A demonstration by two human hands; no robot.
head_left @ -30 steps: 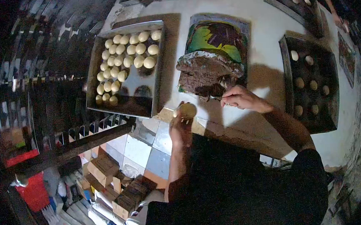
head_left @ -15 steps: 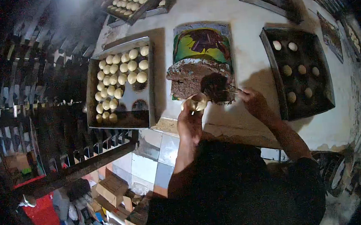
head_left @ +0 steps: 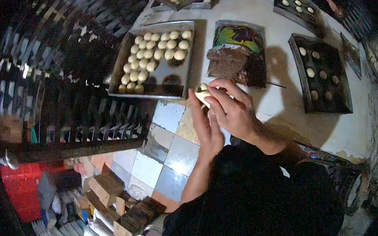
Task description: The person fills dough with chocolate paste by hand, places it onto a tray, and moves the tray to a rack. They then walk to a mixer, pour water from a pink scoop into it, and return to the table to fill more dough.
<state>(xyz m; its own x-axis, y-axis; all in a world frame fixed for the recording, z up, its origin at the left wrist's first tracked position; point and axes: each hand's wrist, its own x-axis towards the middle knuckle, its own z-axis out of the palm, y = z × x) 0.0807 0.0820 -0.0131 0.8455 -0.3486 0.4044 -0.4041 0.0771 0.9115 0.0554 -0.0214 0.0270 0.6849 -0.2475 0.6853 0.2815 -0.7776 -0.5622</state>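
Note:
Both my hands are on a pale piece of dough (head_left: 202, 95) in front of the table's near edge. My left hand (head_left: 208, 132) supports it from the left and below, and my right hand (head_left: 236, 110) pinches its upper edge with thumb and fingers. Beyond them lies an opened plastic bag (head_left: 239, 34) with brown filling (head_left: 228, 65) spread on it. A thin stick (head_left: 277, 85) pokes out of the filling's right side. Left of the bag, a metal tray (head_left: 189, 58) holds many dough balls (head_left: 151, 55), with dark patches on its bare part.
A dark tray (head_left: 322, 84) with several dough balls stands on the right of the table (head_left: 281, 116). Further trays (head_left: 174, 4) sit at the back. Another person's arm (head_left: 332, 6) shows at the upper right. Cardboard boxes (head_left: 104, 187) and a red crate (head_left: 20, 186) are below left.
My right hand has left the stick in the filling and come over to the dough, which it now pinches. The dough's opening has been drawn narrower. The view has turned, shifting the table rightward.

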